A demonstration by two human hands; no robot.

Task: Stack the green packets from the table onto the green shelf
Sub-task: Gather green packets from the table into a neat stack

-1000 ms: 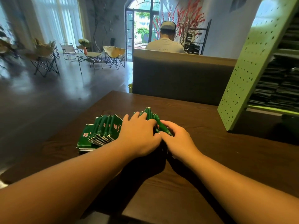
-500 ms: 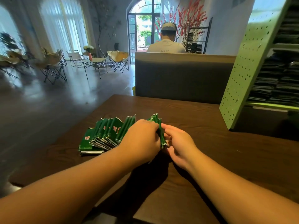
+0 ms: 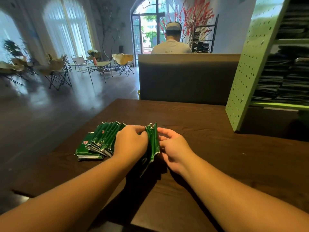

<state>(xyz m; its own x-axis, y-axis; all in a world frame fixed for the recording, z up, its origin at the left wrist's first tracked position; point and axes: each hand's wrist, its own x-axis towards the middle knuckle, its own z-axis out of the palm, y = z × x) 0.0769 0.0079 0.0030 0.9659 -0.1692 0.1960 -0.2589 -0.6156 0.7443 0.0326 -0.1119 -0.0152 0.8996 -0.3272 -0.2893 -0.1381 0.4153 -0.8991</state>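
Green packets [image 3: 153, 141]: a small bundle stands on edge on the table [image 3: 209, 139], long axis running from 6 to 12 o'clock, pressed between both hands. Left hand [image 3: 131, 142], at the bundle's 9 o'clock side, has fingers curled over the top edges and grips it. Right hand [image 3: 175, 146], at its 3 o'clock side, has fingers bent against the outer face and helps clamp it. Bundle count: roughly four or five; edges too close to tell exactly. Leaning row of packets [image 3: 107, 139]: about seven or eight, fanned at 9 o'clock of the left hand, touching a flat pile [image 3: 85, 150] of two or three. Green shelf [image 3: 247, 67]: one, at 2 o'clock of the bundle, well apart, already loaded with dark stacks; the right hand is the nearer one. Hands: two. Seated person [image 3: 172, 46]: one, at 12 o'clock beyond the partition.
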